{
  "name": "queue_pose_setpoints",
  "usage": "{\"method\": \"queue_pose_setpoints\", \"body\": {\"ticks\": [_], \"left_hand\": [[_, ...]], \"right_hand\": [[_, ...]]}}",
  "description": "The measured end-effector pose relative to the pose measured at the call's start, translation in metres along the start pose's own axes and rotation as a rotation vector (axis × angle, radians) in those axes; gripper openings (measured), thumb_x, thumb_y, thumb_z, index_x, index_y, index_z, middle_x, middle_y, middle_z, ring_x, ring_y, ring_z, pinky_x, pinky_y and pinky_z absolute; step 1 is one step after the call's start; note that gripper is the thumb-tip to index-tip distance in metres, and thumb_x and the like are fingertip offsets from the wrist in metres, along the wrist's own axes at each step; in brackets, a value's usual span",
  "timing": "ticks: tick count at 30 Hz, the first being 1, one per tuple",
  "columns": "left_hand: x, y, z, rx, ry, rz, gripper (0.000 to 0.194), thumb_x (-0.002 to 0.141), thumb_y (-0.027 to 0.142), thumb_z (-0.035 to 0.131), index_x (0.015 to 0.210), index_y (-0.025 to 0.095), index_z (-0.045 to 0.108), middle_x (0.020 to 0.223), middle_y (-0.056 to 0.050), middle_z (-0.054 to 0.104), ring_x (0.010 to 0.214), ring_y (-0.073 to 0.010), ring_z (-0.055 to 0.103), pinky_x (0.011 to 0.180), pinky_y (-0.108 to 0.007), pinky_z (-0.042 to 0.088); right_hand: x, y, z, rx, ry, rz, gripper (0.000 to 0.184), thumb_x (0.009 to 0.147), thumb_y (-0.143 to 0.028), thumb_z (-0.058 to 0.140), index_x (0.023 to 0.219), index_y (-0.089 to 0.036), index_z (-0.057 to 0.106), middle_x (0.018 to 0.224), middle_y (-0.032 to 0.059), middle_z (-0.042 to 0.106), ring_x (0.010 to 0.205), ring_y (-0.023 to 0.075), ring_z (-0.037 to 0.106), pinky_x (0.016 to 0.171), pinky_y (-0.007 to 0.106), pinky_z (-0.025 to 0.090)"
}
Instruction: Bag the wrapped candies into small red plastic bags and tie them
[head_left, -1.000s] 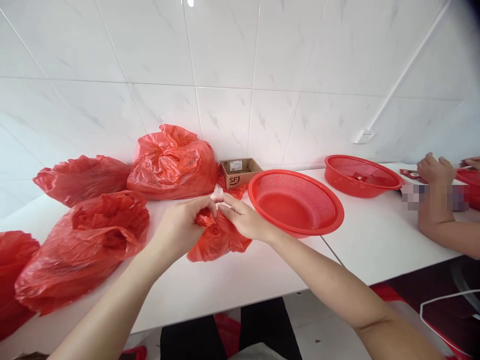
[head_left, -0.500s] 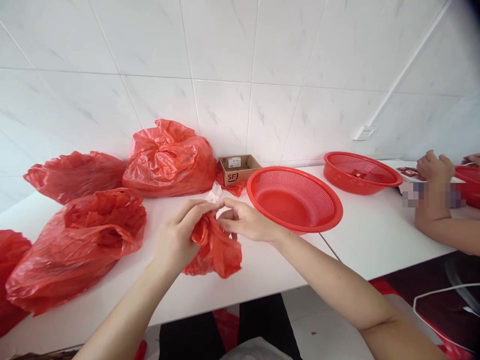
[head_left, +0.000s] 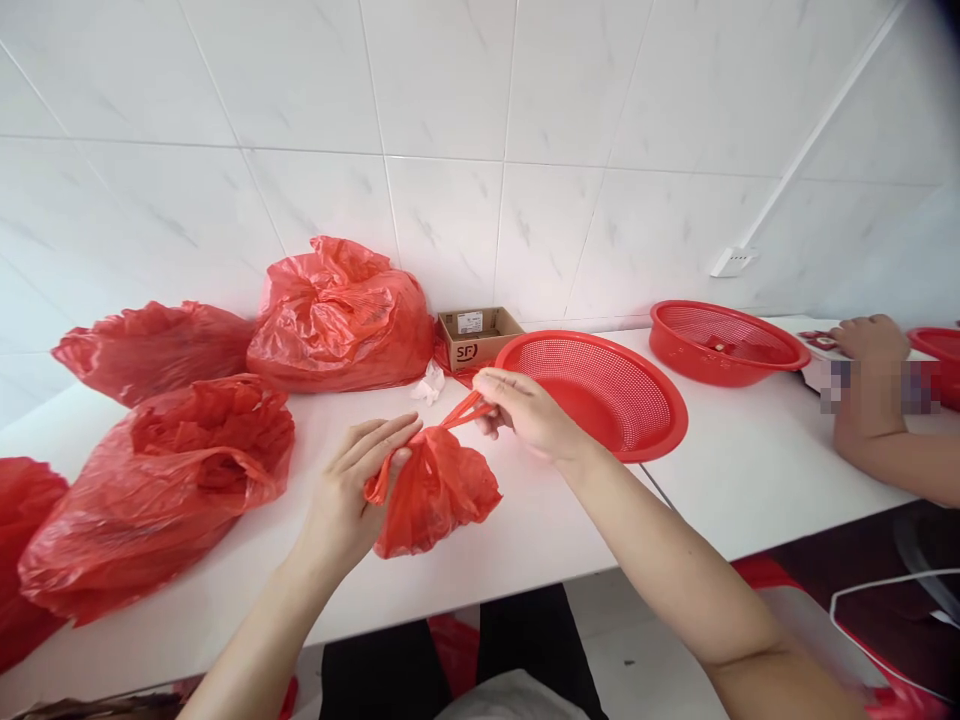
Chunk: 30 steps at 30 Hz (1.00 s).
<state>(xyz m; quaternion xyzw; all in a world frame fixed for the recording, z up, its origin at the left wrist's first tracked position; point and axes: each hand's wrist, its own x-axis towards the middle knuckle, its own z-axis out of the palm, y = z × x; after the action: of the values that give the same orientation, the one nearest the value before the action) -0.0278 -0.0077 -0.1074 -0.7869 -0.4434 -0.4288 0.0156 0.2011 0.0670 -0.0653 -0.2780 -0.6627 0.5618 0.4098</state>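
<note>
Tying the small red bag [head_left: 442, 500] seemed in hand.
The right hand [head_left: 529, 412] pinched its taut strip [head_left: 465, 409]; the left hand [head_left: 351, 492], half-curled, apparently held the other side; firm tension seemed needed next.

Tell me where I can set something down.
Largest bare patch: white table between the near basin, the far basin and the co-worker's arm. A narrow strip lies between the small red bag and the front edge. Crowded: the left side, with bulky red bags, and the back around the cardboard box.
</note>
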Motion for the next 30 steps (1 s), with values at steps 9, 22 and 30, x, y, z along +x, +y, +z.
{"method": "queue_pose_setpoints", "body": {"ticks": [9, 22, 30], "left_hand": [[-0.048, 0.006, -0.018, -0.416, -0.142, -0.459, 0.030, 0.094, 0.041, 0.050, 0.088, 0.026, 0.075, 0.138, -0.006, 0.059, 0.134, -0.0307, 0.045, 0.108, -0.051, 0.041], [-0.010, 0.027, 0.020, -1.070, -0.343, -0.839, 0.024, 0.079, 0.039, 0.074, 0.090, 0.018, 0.075, 0.089, -0.006, 0.075, 0.086, -0.0203, 0.067, 0.085, -0.032, 0.051], [-0.015, 0.019, 0.025, -1.045, -0.025, -0.888, 0.027, 0.077, 0.038, 0.075, 0.064, 0.016, 0.066, 0.069, -0.001, 0.066, 0.070, -0.0150, 0.061, 0.066, -0.025, 0.048]], "right_hand": [[0.034, 0.046, -0.036, -0.259, 0.450, -0.004, 0.050, 0.085, -0.051, 0.060, 0.059, -0.022, 0.029, 0.052, -0.0071, 0.030, 0.046, 0.0070, 0.032, 0.044, 0.023, 0.025], [0.022, -0.013, 0.058, -0.090, -0.357, 0.067, 0.042, 0.080, -0.045, 0.071, 0.075, -0.022, 0.036, 0.062, -0.0060, 0.057, 0.053, 0.0107, 0.060, 0.054, 0.024, 0.051], [0.006, 0.012, 0.050, -0.583, -0.204, 0.018, 0.018, 0.096, -0.042, 0.046, 0.101, -0.024, 0.047, 0.074, -0.0021, 0.060, 0.071, 0.0162, 0.060, 0.069, 0.031, 0.042]]}}
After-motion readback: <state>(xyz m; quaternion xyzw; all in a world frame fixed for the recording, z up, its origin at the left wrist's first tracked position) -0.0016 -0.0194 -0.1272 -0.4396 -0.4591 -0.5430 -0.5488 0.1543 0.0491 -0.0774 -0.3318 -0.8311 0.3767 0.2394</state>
